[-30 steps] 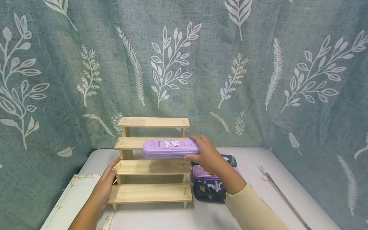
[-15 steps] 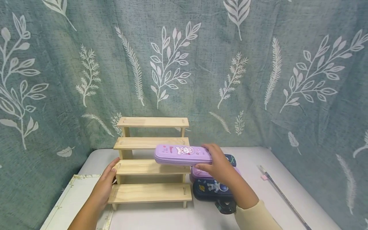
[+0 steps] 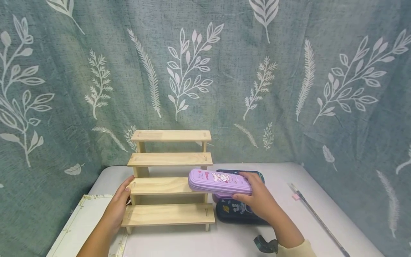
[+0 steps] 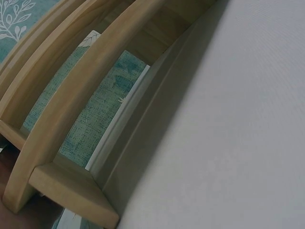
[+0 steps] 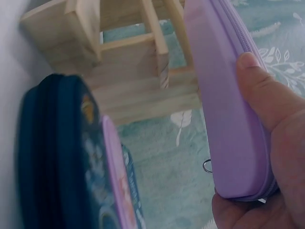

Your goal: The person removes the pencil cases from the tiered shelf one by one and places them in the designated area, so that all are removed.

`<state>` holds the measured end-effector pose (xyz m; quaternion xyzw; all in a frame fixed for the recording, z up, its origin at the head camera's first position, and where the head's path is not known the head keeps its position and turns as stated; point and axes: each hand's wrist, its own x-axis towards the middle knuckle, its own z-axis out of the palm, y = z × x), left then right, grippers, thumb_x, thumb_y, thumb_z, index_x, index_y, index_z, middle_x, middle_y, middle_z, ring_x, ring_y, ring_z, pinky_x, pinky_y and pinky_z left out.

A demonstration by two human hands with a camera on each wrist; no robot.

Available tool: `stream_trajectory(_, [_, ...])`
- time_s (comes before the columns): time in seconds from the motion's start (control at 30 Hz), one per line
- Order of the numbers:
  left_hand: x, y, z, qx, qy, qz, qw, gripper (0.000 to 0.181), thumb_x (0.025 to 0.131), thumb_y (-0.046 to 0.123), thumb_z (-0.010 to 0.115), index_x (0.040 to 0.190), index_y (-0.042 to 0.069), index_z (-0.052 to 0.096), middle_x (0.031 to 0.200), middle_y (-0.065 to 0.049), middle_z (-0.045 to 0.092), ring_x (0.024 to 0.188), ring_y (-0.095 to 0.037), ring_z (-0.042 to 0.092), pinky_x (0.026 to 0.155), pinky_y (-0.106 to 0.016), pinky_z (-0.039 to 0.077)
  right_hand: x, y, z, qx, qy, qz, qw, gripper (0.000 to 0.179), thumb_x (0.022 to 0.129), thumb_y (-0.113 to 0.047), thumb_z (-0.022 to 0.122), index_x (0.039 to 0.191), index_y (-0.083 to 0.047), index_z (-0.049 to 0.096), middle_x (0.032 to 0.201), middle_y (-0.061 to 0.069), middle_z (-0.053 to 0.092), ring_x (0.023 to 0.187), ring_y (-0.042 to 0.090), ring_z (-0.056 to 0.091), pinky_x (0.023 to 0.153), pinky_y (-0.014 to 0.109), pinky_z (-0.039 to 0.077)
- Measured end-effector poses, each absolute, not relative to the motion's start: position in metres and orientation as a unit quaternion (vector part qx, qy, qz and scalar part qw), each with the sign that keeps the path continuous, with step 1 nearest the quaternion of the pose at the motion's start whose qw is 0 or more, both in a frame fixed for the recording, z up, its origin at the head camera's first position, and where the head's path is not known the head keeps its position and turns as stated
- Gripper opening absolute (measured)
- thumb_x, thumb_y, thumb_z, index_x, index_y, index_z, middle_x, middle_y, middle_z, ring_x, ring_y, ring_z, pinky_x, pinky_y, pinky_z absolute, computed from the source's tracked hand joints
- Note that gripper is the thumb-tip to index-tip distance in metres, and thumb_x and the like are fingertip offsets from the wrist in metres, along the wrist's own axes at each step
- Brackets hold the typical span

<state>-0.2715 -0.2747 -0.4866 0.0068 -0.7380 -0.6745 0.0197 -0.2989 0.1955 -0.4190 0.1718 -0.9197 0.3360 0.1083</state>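
Note:
In the head view my right hand (image 3: 261, 196) grips the right end of a lilac pencil case (image 3: 221, 180) with a rabbit print. The case is held over the stacked cases and overlaps the right end of a shelf. The right wrist view shows my thumb along the zip side of the lilac pencil case (image 5: 228, 109). My left hand (image 3: 115, 207) holds the left end of a stepped wooden stand (image 3: 167, 214), at its second shelf from the bottom. In the left wrist view that hand is mostly hidden behind the wooden stand (image 4: 71, 95).
Right of the stand, a dark blue astronaut pencil case (image 3: 236, 210) lies in front of a pink case (image 5: 114, 162) and another dark case (image 3: 260, 176). A thin rod (image 3: 321, 221) lies at the right. A white patterned board (image 3: 83, 217) lies left. A leaf-print curtain (image 3: 205, 71) hangs behind.
My right hand has carried the lilac pencil case right and downward, from in front of the stand's shelves to over the other cases. My left hand stays on the stand.

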Motion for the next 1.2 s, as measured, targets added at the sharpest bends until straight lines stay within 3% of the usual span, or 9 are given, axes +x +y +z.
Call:
stream_trajectory(1.0, [-0.272,-0.273,-0.486,-0.002,-0.737,-0.676,0.029,0.054,0.117,0.038,0.025,0.169,0.026,0.018,0.176,-0.013,0.011,0.162,-0.043,0.004,0.129,-0.064,0.004,-0.282,0.252,-0.453,0.12,-0.925,0.346,0.102,0.086,0.089,-0.042,0.084,0.154,0.0,0.046,0.15,0.026,0.048,0.134,0.042,0.052,0.112,0.066,0.04])
stream_trajectory(1.2, [-0.27,-0.274,-0.485,-0.004,-0.74,-0.672,0.029,0.055,0.116,0.039,0.025,0.169,0.026,0.017,0.176,-0.014,0.009,0.162,-0.045,0.003,0.128,-0.065,0.004,-0.278,0.258,-0.459,0.11,-0.927,0.344,0.1,0.086,0.089,-0.044,0.083,0.156,-0.006,0.045,0.151,0.026,0.048,0.134,0.042,0.052,0.109,0.067,0.041])
